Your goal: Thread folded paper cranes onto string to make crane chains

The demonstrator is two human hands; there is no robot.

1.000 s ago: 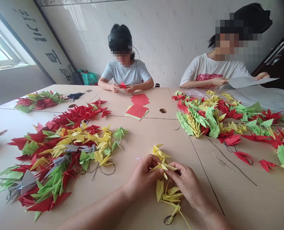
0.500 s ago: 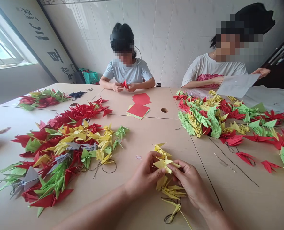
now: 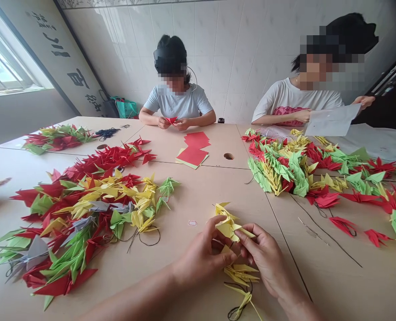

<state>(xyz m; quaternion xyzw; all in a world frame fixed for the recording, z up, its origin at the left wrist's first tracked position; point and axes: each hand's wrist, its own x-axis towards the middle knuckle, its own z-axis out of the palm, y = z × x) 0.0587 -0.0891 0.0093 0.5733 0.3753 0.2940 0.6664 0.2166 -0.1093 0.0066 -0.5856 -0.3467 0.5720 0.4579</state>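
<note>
A string of folded yellow paper cranes runs down the table in front of me. My right hand pinches one yellow paper crane between thumb and fingers at its right side. On the left, my left hand curls around the same string, its index finger against the upper crane and its thumb lower down, away from the index finger. Some of its fingertips are hidden behind the paper. At the lower end, a dark cord loops beside the last yellow crane.
A big heap of red, yellow, green and grey cranes lies left; another heap lies right. Near it rest a needle and dark thread. Red paper squares lie ahead. Two people sit opposite, one folding red paper, one holding a white sheet.
My left thumb has moved down off the crane, while the index finger stays near its top. The crane has tilted slightly in my right hand. The person opposite has turned the red paper.
</note>
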